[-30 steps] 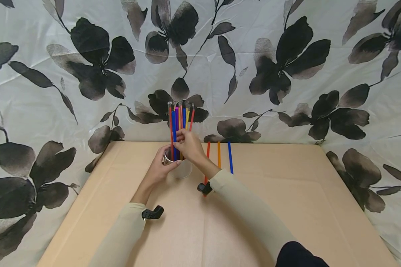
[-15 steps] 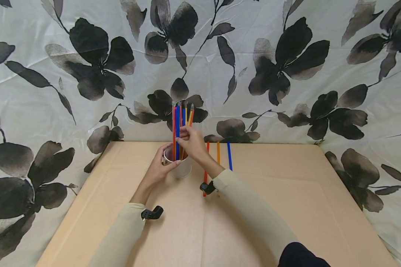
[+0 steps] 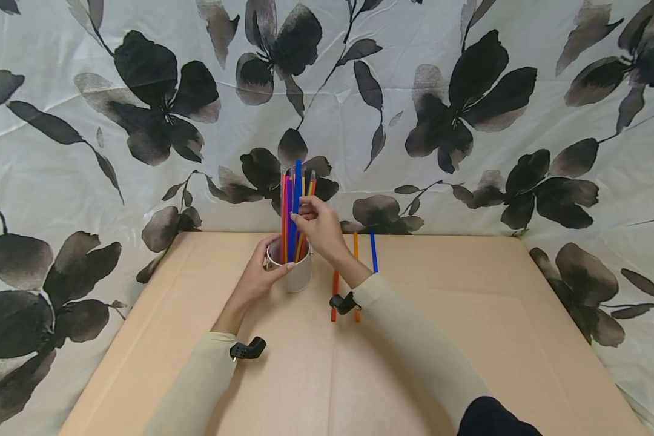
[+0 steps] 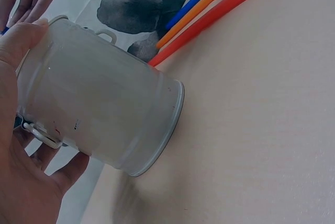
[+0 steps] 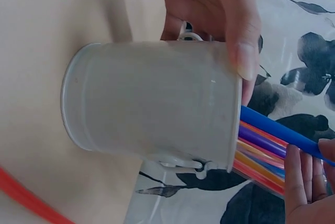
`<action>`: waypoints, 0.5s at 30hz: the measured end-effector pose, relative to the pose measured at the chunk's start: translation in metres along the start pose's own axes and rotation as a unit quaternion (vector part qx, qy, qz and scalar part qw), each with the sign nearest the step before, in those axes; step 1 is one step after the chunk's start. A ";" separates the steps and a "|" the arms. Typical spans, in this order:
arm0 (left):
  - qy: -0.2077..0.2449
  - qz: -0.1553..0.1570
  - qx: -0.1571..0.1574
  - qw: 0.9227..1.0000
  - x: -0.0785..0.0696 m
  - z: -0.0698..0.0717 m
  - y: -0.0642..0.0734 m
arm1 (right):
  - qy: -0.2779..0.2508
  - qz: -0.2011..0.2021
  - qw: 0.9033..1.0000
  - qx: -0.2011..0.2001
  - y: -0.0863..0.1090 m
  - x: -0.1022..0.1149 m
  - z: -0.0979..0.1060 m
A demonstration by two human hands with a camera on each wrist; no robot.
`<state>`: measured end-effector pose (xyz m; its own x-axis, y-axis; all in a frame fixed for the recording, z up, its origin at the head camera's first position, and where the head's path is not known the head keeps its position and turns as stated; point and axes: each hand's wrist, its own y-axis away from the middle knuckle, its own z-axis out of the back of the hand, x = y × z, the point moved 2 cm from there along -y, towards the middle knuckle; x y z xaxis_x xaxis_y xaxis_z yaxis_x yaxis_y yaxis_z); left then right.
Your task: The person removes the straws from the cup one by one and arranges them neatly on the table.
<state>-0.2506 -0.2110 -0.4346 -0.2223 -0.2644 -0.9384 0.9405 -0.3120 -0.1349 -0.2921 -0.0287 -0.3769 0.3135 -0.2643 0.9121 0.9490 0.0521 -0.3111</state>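
A small white metal pail (image 3: 301,280) with little side handles stands on the table, holding a bundle of coloured straws (image 5: 261,148) in red, orange, purple and other colours. My left hand (image 3: 257,274) grips the pail near its rim, thumb on the near side and fingers round the far side. Above the opening, my right hand (image 3: 323,229) pinches a blue straw (image 5: 280,132) between thumb and fingers. This blue straw (image 3: 297,178) sticks up higher than the others, its lower end hidden inside the pail.
To the right of the pail lie a red straw (image 3: 333,303), an orange straw (image 3: 356,245) and a blue straw (image 3: 374,254), side by side and partly covered by the right forearm. A floral cloth (image 3: 360,121) hangs behind the tan table (image 3: 447,339).
My right hand has shifted slightly right and up, and the blue straw in it has risen above the bundle. The left hand keeps its grip on the pail.
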 end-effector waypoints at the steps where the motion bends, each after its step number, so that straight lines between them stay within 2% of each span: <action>1: 0.001 0.000 0.000 1.000 0.004 0.000 -0.001 | -0.009 0.003 1.000 -0.001 0.000 0.001 0.001; 5: 0.007 -0.001 -0.004 1.000 0.022 0.000 -0.006 | -0.033 0.013 0.999 -0.005 0.000 0.005 0.005; 7: 0.006 -0.002 -0.009 1.000 0.031 0.000 -0.009 | -0.028 0.014 0.999 -0.010 0.000 0.007 0.008; 11: 0.005 -0.005 -0.014 1.000 0.036 0.001 -0.009 | -0.019 0.010 1.000 -0.020 0.000 0.009 0.013; 15: 0.008 -0.006 -0.011 1.000 0.035 0.001 -0.008 | -0.034 0.002 0.999 -0.024 0.000 0.011 0.017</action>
<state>-0.2660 -0.2188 -0.4664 -0.2296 -0.2457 -0.9417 0.9434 -0.2940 -0.1533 -0.2881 -0.0152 -0.3624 0.3205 -0.1976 0.9264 0.9455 0.0063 -0.3257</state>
